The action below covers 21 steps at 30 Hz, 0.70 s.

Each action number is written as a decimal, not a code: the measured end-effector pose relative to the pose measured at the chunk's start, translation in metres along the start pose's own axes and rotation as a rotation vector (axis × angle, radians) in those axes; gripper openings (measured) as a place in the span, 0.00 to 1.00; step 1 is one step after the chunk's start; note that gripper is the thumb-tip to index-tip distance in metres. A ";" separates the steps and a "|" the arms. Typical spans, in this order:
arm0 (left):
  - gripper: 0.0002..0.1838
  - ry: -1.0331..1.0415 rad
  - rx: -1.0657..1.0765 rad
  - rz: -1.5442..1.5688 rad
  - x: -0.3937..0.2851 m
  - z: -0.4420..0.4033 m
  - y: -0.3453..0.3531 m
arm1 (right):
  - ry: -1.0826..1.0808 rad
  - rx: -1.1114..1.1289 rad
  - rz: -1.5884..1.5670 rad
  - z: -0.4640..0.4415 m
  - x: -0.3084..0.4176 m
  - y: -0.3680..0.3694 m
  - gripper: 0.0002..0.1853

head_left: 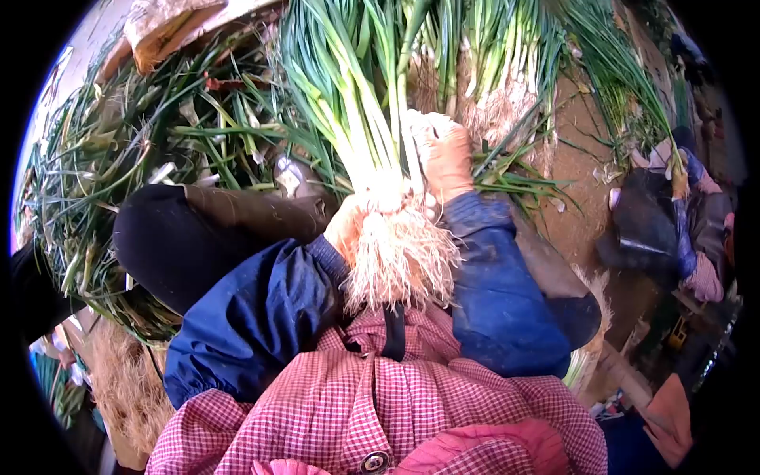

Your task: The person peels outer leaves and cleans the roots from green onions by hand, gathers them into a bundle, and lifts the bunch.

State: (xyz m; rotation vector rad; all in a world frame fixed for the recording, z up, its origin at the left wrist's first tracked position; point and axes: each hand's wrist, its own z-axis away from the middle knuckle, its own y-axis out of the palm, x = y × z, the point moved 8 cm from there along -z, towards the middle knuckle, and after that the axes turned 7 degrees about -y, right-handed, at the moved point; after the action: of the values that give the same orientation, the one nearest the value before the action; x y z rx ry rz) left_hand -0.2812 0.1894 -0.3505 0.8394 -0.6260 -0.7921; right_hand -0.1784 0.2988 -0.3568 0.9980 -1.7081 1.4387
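A bunch of green onions point(375, 154) stands in front of my body, its white ends and tangled pale roots point(400, 257) toward me and its green leaves pointing away. My left hand point(345, 229) wraps the bunch low down from the left, with most of its fingers hidden behind the stalks and roots. On the bunch's right side, my right hand point(443, 154) is closed with its fingers against a green onion stalk at the edge. Its fingertips are partly hidden. Both forearms are in blue sleeves.
A large heap of leaf trimmings point(103, 174) lies at the left. More green onions point(503, 71) with roots lie ahead on the brown floor point(586, 150). Another person point(697, 214) is at the far right, beside loose onion leaves point(625, 87). Brown root fibres point(131, 380) pile up lower left.
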 end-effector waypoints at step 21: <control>0.37 0.036 0.168 0.104 -0.009 -0.015 -0.016 | 0.591 0.184 -0.089 0.011 -0.074 -0.049 0.13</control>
State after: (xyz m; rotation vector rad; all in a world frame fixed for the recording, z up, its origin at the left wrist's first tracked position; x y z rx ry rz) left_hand -0.2810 0.1963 -0.3736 0.9642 -0.7054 -0.6347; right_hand -0.1005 0.2927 -0.4000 0.6369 -1.1076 1.6460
